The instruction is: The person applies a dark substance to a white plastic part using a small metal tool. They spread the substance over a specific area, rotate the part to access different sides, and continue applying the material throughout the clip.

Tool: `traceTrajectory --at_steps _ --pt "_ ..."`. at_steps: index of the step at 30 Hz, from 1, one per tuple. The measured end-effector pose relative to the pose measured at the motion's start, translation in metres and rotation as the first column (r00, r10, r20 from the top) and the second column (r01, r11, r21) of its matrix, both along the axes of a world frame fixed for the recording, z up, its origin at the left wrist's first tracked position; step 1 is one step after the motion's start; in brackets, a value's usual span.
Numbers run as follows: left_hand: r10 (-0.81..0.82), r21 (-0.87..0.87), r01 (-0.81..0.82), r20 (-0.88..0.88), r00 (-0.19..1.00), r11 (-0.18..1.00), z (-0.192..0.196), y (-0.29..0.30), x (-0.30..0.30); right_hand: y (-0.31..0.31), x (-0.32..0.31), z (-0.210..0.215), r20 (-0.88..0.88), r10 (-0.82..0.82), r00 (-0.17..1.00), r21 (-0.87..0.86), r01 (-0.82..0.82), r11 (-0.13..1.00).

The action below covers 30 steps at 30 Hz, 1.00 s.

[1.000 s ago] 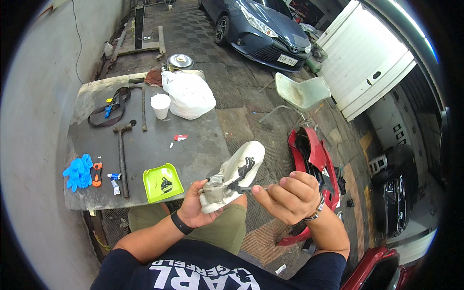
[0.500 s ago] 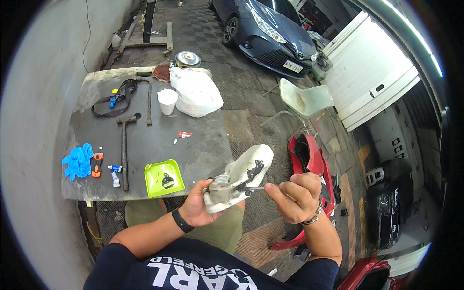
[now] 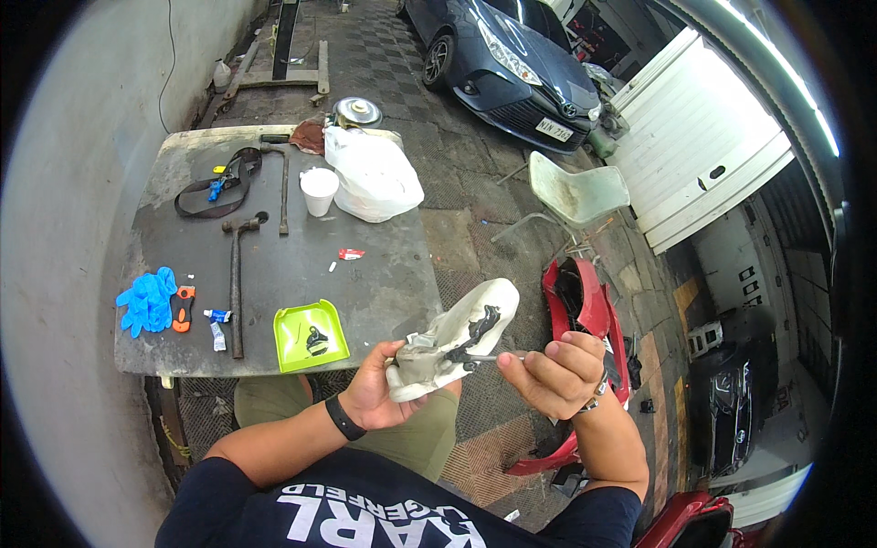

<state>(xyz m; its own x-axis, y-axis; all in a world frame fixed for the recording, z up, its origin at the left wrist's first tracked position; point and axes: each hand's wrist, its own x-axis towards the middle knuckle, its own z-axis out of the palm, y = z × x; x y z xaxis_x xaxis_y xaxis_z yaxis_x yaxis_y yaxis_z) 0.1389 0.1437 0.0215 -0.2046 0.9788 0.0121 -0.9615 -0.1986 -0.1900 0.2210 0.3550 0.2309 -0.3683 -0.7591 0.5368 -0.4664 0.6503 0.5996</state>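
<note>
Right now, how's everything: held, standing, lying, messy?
White shoe-shaped piece: held, smeared black
Left hand: gripping it
Thin grey stick: held
Right hand: pinching it
Round white cup: upright
Square green tray: flat, holding something black
Long brown hammer: lying
White plastic bag: bulging

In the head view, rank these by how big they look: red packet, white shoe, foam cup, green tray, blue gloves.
Largest to smallest, as they look:
1. White shoe, helped by being held close to the camera
2. Green tray
3. Blue gloves
4. Foam cup
5. Red packet

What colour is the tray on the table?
The tray is bright lime green, seen best in the head view.
</note>
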Motion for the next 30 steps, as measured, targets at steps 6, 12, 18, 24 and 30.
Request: traceTrajectory --at_steps 6,12,18,24,30 --pt "-0.024 0.026 0.024 0.010 1.000 0.999 0.000 0.002 0.001 0.010 -0.002 -0.004 0.009 0.073 0.997 -0.030 -0.073 0.997" --pt "-0.024 0.052 0.023 0.017 1.000 0.998 -0.007 0.003 0.004 0.011 -0.007 0.005 0.067 0.081 0.994 -0.026 -0.079 0.997" --pt "-0.012 0.007 0.012 0.011 1.000 1.000 -0.005 0.002 0.002 0.014 -0.011 0.011 0.109 0.064 0.992 -0.009 -0.063 0.998" --pt "-0.005 0.025 0.004 0.006 1.000 1.000 -0.006 0.004 0.000 0.012 -0.013 0.011 0.114 0.048 0.992 -0.062 -0.041 0.997" --pt "-0.010 0.019 0.010 -0.007 1.000 1.000 -0.006 0.004 -0.001 0.013 -0.018 0.008 0.175 0.067 0.982 -0.096 -0.051 0.994"
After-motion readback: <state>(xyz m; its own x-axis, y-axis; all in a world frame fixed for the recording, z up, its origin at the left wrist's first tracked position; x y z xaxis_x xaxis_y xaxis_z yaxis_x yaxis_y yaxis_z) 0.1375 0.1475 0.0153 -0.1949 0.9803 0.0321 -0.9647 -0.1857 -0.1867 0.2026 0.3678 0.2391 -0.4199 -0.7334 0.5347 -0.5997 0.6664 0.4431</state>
